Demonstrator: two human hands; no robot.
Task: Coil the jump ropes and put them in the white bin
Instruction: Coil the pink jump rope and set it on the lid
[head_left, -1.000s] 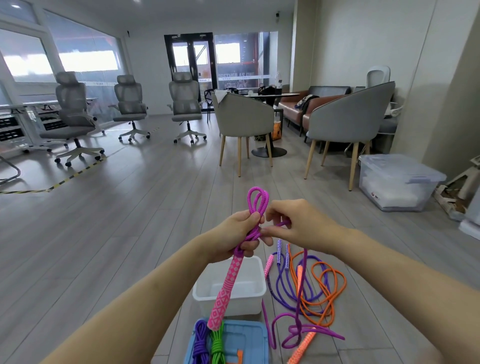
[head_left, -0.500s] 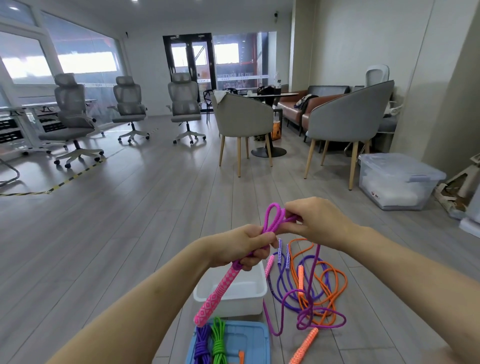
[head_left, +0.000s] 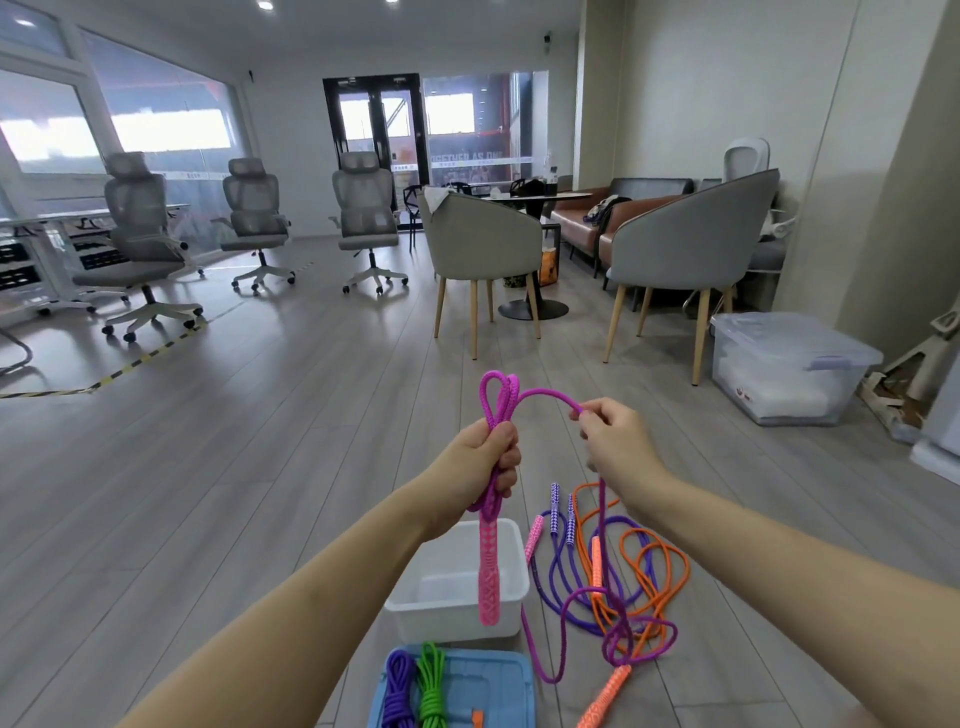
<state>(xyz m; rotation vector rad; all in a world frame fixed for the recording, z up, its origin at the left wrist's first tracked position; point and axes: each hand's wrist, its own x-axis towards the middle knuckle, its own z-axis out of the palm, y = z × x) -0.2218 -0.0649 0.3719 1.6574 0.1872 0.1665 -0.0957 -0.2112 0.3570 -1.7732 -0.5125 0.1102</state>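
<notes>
Clamped in my left hand (head_left: 483, 462) were the gathered loops of the magenta jump rope (head_left: 498, 400), fist curled round them so the coil kept its shape, patterned pink handle (head_left: 488, 577) dangling. My right hand (head_left: 613, 441), at three o'clock, pinched the braided cord, feeding the next loop, I judged. Below, at six o'clock, sat the smooth white bin (head_left: 498, 623); purple and orange ropes (head_left: 639, 577) sprawled loose at four o'clock.
</notes>
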